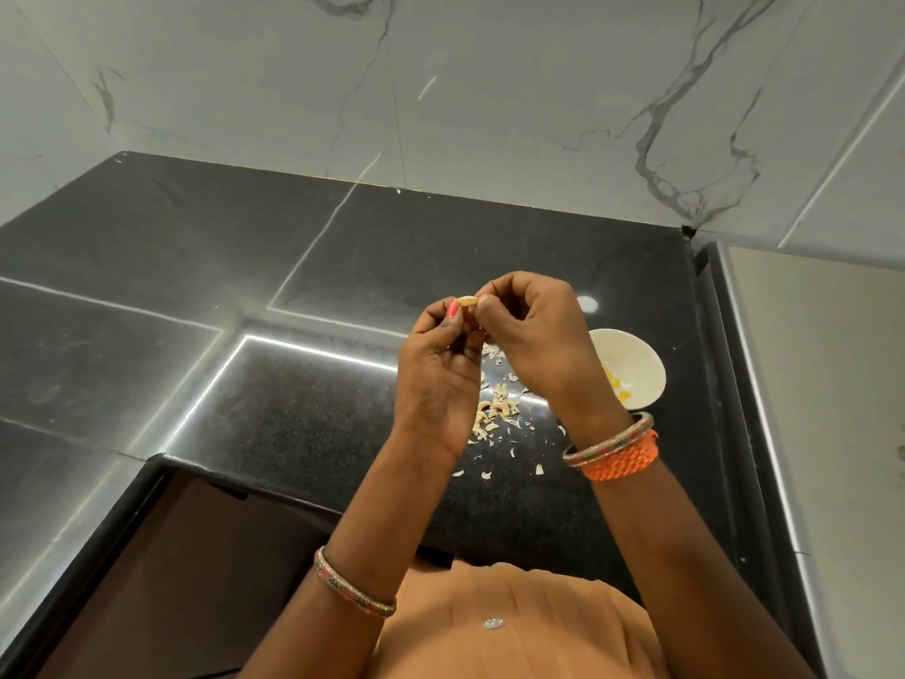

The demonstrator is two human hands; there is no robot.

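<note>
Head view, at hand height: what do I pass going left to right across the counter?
First the left hand → right hand, the two pinching a small yellowish piece between them → white bowl → grey metal surface. The peel scraps lie partly under the hands, so they are left out.

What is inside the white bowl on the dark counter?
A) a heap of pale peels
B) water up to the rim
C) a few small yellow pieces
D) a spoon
C: the white bowl holds only a few small yellow pieces, while the pale peels lie scattered on the black counter beside it.
</note>
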